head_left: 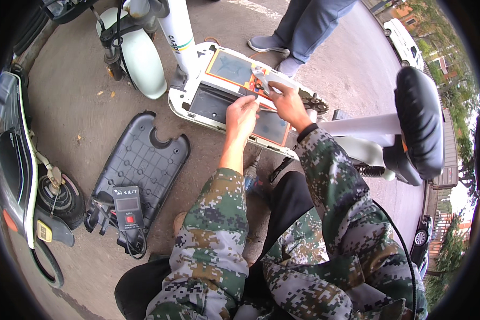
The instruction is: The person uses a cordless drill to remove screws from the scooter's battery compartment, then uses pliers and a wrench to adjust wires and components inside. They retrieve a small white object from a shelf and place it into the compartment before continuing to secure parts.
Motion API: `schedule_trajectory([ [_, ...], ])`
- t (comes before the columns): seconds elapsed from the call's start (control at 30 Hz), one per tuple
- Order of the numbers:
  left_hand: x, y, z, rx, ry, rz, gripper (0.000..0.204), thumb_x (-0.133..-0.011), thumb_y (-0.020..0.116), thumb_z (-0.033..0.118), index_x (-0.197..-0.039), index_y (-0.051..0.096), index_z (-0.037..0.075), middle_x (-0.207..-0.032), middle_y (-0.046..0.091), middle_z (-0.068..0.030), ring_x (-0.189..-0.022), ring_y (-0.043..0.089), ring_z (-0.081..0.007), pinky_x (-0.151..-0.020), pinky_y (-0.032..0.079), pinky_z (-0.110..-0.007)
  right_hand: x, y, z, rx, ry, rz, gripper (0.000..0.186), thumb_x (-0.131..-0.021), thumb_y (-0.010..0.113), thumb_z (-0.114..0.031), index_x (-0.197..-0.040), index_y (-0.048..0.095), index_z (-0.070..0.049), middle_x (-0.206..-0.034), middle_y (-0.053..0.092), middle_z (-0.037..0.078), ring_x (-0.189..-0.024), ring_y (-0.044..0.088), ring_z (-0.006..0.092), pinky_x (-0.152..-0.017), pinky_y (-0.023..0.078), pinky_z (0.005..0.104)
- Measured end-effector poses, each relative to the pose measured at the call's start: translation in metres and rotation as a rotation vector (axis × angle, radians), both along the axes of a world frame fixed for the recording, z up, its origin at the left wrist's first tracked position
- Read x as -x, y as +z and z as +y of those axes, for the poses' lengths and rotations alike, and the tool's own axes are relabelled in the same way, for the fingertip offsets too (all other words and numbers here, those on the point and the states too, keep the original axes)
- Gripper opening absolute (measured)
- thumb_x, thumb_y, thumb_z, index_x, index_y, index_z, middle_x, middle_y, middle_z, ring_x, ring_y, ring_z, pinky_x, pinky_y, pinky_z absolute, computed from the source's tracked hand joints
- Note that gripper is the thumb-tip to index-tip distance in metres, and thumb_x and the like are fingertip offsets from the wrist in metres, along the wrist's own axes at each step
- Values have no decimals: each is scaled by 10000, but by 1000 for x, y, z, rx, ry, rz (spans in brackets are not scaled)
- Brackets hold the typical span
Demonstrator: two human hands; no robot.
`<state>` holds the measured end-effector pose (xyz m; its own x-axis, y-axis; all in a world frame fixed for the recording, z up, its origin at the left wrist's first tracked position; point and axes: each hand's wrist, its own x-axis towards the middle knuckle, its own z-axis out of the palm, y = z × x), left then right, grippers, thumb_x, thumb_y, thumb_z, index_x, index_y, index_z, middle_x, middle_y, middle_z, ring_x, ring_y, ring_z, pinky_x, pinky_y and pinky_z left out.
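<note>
An electric scooter's white footboard frame (177,106) lies uncovered in front of me. In it sit an orange-edged battery (228,68) on the far side and another orange-edged battery (272,128) on the near side. A dark open bay (210,104) is left of the nearer one. My right hand (289,104) is closed on a silver wrench (259,73), whose head is over the far battery's right end, by its terminals. Beside it, my left hand (241,117) is closed at the middle of the bay, fingertips pinched together; whatever they hold is too small to make out.
A black plastic cover (144,154) lies on the ground at left, with a grey tester (128,205) on it. Another scooter (16,160) stands further left. A person in grey trousers (312,26) stands across the frame. The padded seat (418,122) rises at right.
</note>
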<state>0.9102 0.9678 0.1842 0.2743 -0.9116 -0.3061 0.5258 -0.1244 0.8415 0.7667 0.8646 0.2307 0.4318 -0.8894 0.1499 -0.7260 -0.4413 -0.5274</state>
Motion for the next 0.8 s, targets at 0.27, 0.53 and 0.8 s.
schedule_trajectory([
  [0.27, 3, -6, -11, -23, 87, -19, 228, -1014, 663, 64, -1191, 723, -66, -914, 758, -89, -776, 683, -126, -702, 558, -280, 6, 11, 24, -145, -79, -5, 412, -1022, 621, -186, -1392, 683, -16, -1102, 756, 289, -1007, 731, 346, -911, 555, 410],
  [0.53, 8, -11, -13, -26, 93, -56, 210, -1002, 688, 104, -1159, 764, -12, -917, 742, -54, -790, 661, -111, -707, 534, -272, -10, 8, 22, -152, -128, 5, 434, -1039, 620, -220, -1433, 661, -41, -1074, 763, 273, -969, 756, 357, -887, 560, 430],
  [0.8, 10, -19, -16, -32, 112, -149, 212, -996, 692, 101, -1143, 767, -32, -960, 764, -71, -814, 687, -124, -726, 551, -283, -39, -3, -9, -44, -72, 143, 438, -971, 604, -141, -1386, 669, -17, -1121, 743, 312, -1074, 727, 448, -954, 572, 477],
])
